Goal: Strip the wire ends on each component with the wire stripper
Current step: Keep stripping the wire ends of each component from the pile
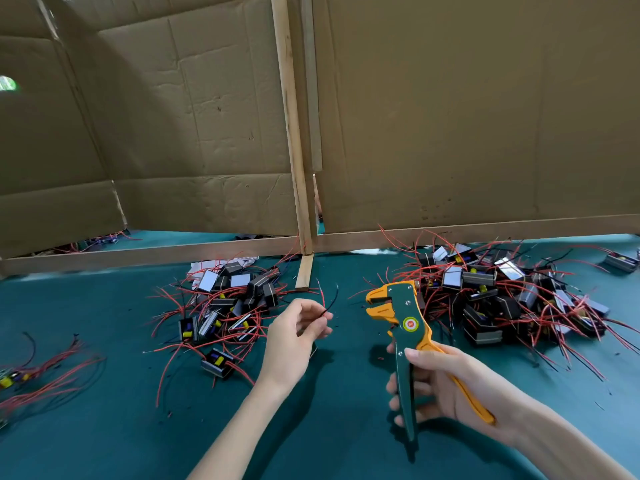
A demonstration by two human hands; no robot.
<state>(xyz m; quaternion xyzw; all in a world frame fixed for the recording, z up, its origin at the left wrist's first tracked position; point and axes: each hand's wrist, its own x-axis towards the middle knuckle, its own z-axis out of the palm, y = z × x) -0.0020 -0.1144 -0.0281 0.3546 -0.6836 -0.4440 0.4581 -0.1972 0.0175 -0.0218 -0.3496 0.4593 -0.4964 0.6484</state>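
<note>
My right hand (436, 386) grips the green and orange wire stripper (403, 320) by its handles, jaws up and pointing left. Just left of the jaws, my left hand (298, 336) pinches a component's red and black wires (327, 299), whose ends stick up above my fingers. The component itself is hidden behind that hand. A small gap separates the wire ends from the stripper's jaws, which stand slightly apart.
A pile of black components with red wires (225, 306) lies left of centre on the green table (104, 427). A larger pile (502, 292) sits to the right. More wired parts (31, 375) lie at the left edge. Cardboard walls on a wooden frame (294, 133) close the back.
</note>
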